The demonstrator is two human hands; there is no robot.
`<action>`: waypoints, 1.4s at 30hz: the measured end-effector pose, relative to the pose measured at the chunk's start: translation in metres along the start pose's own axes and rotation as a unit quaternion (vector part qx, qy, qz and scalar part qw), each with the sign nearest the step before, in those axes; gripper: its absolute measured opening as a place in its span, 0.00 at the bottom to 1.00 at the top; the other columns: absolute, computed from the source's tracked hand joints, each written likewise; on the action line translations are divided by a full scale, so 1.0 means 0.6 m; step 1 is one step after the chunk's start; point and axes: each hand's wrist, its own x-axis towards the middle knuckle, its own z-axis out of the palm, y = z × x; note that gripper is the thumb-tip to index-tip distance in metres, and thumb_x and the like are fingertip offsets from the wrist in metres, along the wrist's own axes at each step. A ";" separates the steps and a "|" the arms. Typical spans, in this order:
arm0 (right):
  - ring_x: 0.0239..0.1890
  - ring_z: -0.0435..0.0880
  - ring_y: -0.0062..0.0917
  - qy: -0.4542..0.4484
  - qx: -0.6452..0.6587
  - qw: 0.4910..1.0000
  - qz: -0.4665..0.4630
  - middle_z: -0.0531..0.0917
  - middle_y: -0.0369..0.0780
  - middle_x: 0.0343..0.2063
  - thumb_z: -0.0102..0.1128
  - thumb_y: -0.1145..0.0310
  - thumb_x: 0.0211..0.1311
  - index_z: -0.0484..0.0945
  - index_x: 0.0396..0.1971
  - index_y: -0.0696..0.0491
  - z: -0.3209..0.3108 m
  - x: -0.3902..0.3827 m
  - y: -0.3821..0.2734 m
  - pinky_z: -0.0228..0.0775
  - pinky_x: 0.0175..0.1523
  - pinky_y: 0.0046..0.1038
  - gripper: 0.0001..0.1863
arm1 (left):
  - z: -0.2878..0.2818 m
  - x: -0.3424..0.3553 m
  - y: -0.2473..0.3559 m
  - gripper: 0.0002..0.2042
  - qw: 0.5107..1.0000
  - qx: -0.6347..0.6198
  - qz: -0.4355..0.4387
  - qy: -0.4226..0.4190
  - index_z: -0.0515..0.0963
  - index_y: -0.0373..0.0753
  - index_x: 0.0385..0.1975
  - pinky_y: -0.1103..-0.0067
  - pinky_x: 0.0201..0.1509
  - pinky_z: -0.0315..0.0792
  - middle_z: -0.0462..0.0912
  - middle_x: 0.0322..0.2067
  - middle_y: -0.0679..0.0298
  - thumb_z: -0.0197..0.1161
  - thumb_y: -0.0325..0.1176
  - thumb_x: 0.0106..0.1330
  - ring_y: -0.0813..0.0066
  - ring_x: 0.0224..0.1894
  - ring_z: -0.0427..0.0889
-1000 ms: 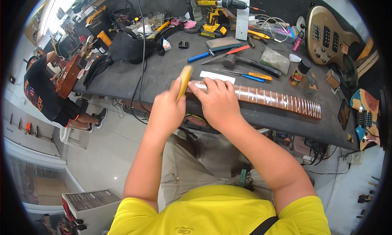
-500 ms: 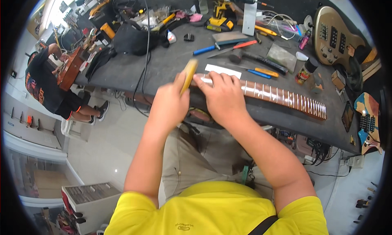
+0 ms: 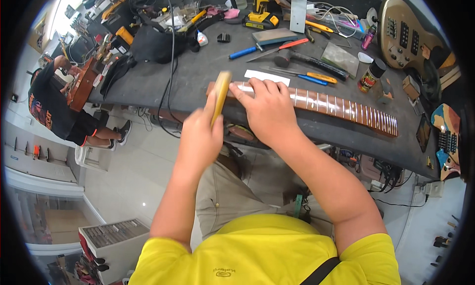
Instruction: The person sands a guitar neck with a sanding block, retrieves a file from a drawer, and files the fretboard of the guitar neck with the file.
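In my left hand (image 3: 201, 140), closed round its lower part, is a narrow yellow-tan bar (image 3: 222, 91) that looks like wood. It is tilted, its top end leaning slightly right, at the left end of a guitar neck (image 3: 341, 108). That neck is brown with pale fret lines and lies along the bench's near edge. My right hand (image 3: 271, 109) grips the neck near the same end, fingers bent over the far side and thumb pointing at the bar. Where the bar meets the neck is partly hidden by my left hand. A white strip (image 3: 267, 77) lies just beyond.
On the dark bench (image 3: 198, 77) are a hammer (image 3: 316, 70), a blue-handled tool (image 3: 242, 53), a spray can (image 3: 372, 75) and a yellow drill (image 3: 261, 18). A gold guitar body (image 3: 406, 35) stands right. A cable (image 3: 172, 52) hangs left; another person (image 3: 54, 104) works there.
My left hand has shifted a little toward me and left with the bar. My right hand keeps its hold on the neck. The whole view has tilted slightly.
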 end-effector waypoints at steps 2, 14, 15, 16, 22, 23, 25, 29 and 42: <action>0.61 0.82 0.40 -0.007 0.006 1.000 0.008 0.85 0.44 0.60 0.89 0.53 0.43 0.84 0.71 0.38 0.005 0.009 0.003 0.68 0.70 0.48 0.47 | -0.003 -0.018 -0.004 0.29 1.000 0.011 -0.014 -0.002 0.76 0.30 0.74 0.58 0.49 0.80 0.87 0.39 0.37 0.68 0.24 0.72 0.36 0.43 0.88; 0.60 0.83 0.39 0.002 0.025 1.000 -0.005 0.85 0.44 0.59 0.90 0.51 0.42 0.84 0.70 0.39 -0.003 0.007 -0.009 0.69 0.68 0.47 0.48 | 0.003 0.036 -0.006 0.32 0.999 0.042 0.015 0.009 0.72 0.36 0.78 0.55 0.46 0.80 0.86 0.35 0.40 0.67 0.25 0.73 0.36 0.39 0.87; 0.60 0.83 0.39 0.003 0.027 1.000 -0.005 0.85 0.44 0.59 0.90 0.51 0.42 0.84 0.70 0.39 -0.002 0.009 -0.013 0.69 0.68 0.47 0.48 | 0.002 0.041 -0.008 0.32 0.999 0.044 0.014 0.010 0.72 0.36 0.78 0.55 0.46 0.80 0.86 0.35 0.40 0.67 0.25 0.73 0.36 0.39 0.87; 0.60 0.83 0.39 0.005 0.026 1.000 -0.007 0.85 0.44 0.59 0.90 0.51 0.42 0.84 0.70 0.39 -0.001 0.010 -0.017 0.69 0.69 0.48 0.48 | -0.001 0.043 -0.010 0.31 0.999 0.040 0.004 0.009 0.73 0.36 0.78 0.55 0.46 0.79 0.86 0.36 0.39 0.67 0.25 0.73 0.35 0.39 0.86; 0.61 0.82 0.39 -0.009 0.007 1.000 0.006 0.85 0.43 0.59 0.90 0.52 0.43 0.84 0.70 0.38 -0.002 0.003 -0.003 0.69 0.68 0.47 0.47 | -0.004 -0.003 0.005 0.30 0.999 0.033 -0.009 -0.008 0.74 0.31 0.76 0.55 0.48 0.81 0.88 0.38 0.39 0.67 0.24 0.73 0.37 0.41 0.88; 0.61 0.82 0.39 -0.010 0.013 1.000 0.002 0.85 0.43 0.59 0.90 0.52 0.43 0.84 0.70 0.38 -0.003 0.003 -0.009 0.69 0.68 0.47 0.47 | 0.001 0.020 0.004 0.30 0.999 0.037 -0.015 -0.008 0.74 0.31 0.76 0.55 0.48 0.81 0.88 0.38 0.39 0.67 0.24 0.73 0.37 0.41 0.88; 0.61 0.83 0.39 0.007 0.029 0.999 -0.014 0.85 0.43 0.59 0.89 0.53 0.43 0.85 0.70 0.38 -0.002 0.012 -0.012 0.69 0.68 0.47 0.47 | 0.006 0.064 0.001 0.31 0.999 0.036 -0.030 0.006 0.74 0.32 0.77 0.56 0.48 0.81 0.88 0.39 0.40 0.68 0.23 0.72 0.39 0.41 0.90; 0.61 0.82 0.39 -0.013 0.007 1.000 0.005 0.85 0.43 0.60 0.89 0.54 0.44 0.84 0.70 0.38 -0.004 0.000 0.000 0.69 0.68 0.47 0.46 | 0.012 -0.019 -0.012 0.31 1.000 0.012 0.017 0.020 0.73 0.31 0.76 0.56 0.48 0.81 0.88 0.39 0.39 0.67 0.24 0.73 0.37 0.41 0.89; 0.61 0.83 0.40 0.004 0.023 1.000 -0.001 0.86 0.45 0.60 0.78 0.59 0.57 0.86 0.68 0.40 0.002 0.003 -0.006 0.70 0.69 0.48 0.34 | -0.034 -0.047 0.013 0.32 0.999 0.005 -0.038 0.030 0.73 0.34 0.79 0.63 0.53 0.82 0.91 0.41 0.43 0.67 0.22 0.74 0.45 0.44 0.92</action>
